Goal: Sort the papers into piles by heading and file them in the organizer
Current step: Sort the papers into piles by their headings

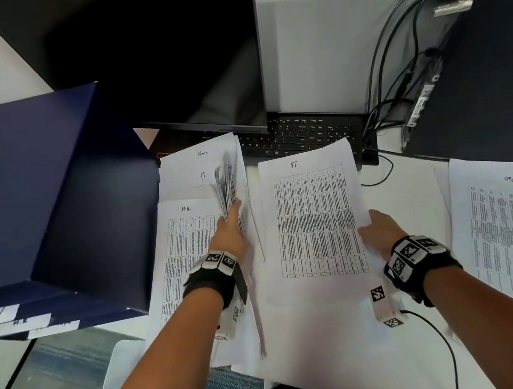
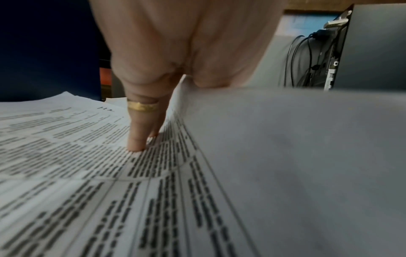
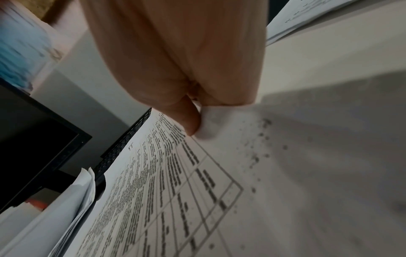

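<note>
A sheet headed "IT" [image 1: 315, 219] lies face up in the middle of the white desk [image 1: 410, 180], its printed table toward the person and its top edge against the black keyboard [image 1: 303, 136]. The right hand [image 1: 380, 230] pinches this sheet at its right edge, thumb on top and the other fingers curled beneath, so the paper buckles slightly at the grip; the right wrist view shows the thumb [image 3: 186, 120] pressing the margin beside the table.

To the left, the left hand [image 1: 229, 233] holds a sheaf of papers [image 1: 228, 185] turned on edge, thumb up along one face, while a ringed finger [image 2: 140, 125] points down onto the "HR" sheet [image 1: 185, 236] lying flat beneath. That sheet overlaps other pages headed "IT" and "Admin" [image 1: 201, 159].

Both forearms reach forward, roughly parallel, wearing black wrist straps with marker tags.

Further left stands the dark blue organizer [image 1: 41, 203], its front labels partly legible. At the far right lies another pile headed "Admin" [image 1: 512, 239]. Cables [image 1: 393, 55] trail behind.
</note>
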Demonstrator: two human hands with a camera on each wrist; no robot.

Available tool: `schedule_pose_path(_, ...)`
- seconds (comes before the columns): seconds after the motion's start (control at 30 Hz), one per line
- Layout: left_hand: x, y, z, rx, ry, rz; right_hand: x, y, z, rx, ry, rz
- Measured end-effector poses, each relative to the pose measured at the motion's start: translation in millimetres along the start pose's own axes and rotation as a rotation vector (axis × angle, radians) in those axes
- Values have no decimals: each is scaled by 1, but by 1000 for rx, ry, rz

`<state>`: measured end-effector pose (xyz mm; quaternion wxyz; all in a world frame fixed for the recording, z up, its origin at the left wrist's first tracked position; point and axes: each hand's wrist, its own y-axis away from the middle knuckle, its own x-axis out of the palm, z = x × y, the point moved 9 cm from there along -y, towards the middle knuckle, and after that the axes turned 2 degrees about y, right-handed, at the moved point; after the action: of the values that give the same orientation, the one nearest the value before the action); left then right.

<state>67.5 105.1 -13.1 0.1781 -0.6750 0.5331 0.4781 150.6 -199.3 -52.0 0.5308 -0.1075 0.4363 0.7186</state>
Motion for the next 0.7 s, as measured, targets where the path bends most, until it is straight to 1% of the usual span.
schedule_pose_path(0.03, 0, 1, -1, 2, -8, 4, -1, 2, 0, 6, -4, 1)
schedule_pose_path(0.1, -7, 2, -1, -16, 15, -37, -1, 3, -1, 12, -26, -2)
schedule_pose_path(0.17, -16, 6, 2, -56, 84, -82, -1, 4, -1, 9, -32, 1)
schedule_pose_path(0.27, -24, 10, 15, -101, 199, -114, -2, 4, -1, -6, -20, 9)
schedule_pose_path(0.47, -35, 16, 26, -78, 291, -176, -8, 11, -1, -5, -97, 18)
schedule_pose_path(0.57, -36, 17, 28, -75, 308, -148, -3, 13, 6, -1, -111, 75)
schedule_pose_path(0.7, -47, 18, 33, -88, 316, -146, 18, -25, -2, 3, -62, 122)
